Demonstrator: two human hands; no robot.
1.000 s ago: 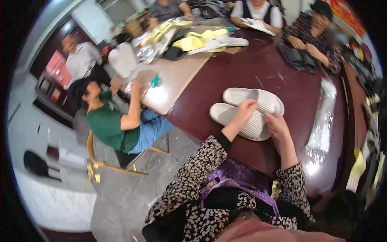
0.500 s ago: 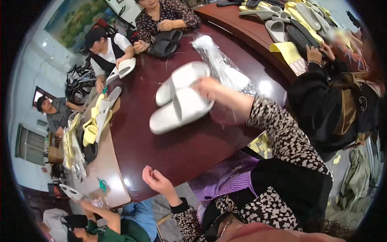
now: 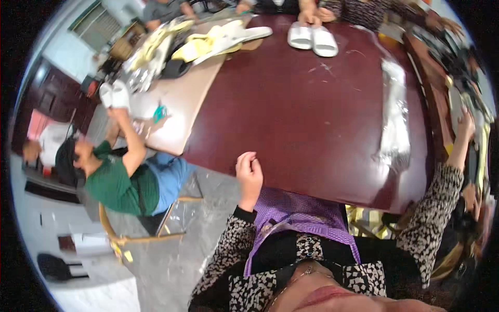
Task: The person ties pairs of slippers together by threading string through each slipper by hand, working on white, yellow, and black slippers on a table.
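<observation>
My left hand (image 3: 249,177) is raised at the table's near edge, its fingers loosely bent, the thumb apart and nothing held. Far to the right, my right hand (image 3: 465,125) reaches over a pile of grey and yellow slippers (image 3: 481,122); its fingers are blurred, and whether they touch one cannot be made out. On the far side of the dark red table (image 3: 291,114), a pair of white slippers (image 3: 312,39) lies under another person's hand (image 3: 310,17). A long clear plastic bundle (image 3: 395,112) lies on the table's right part.
At the left, a pale table (image 3: 179,112) bears yellow and white slippers (image 3: 218,41), a black slipper (image 3: 175,68) and green scissors (image 3: 160,113). A person in green (image 3: 122,179) sits there, holding white slippers (image 3: 114,95). More people stand beyond the far edge.
The view has turned left. My right hand no longer holds the pale slippers and has swung to the pile at the right. My left hand stays raised near the table edge.
</observation>
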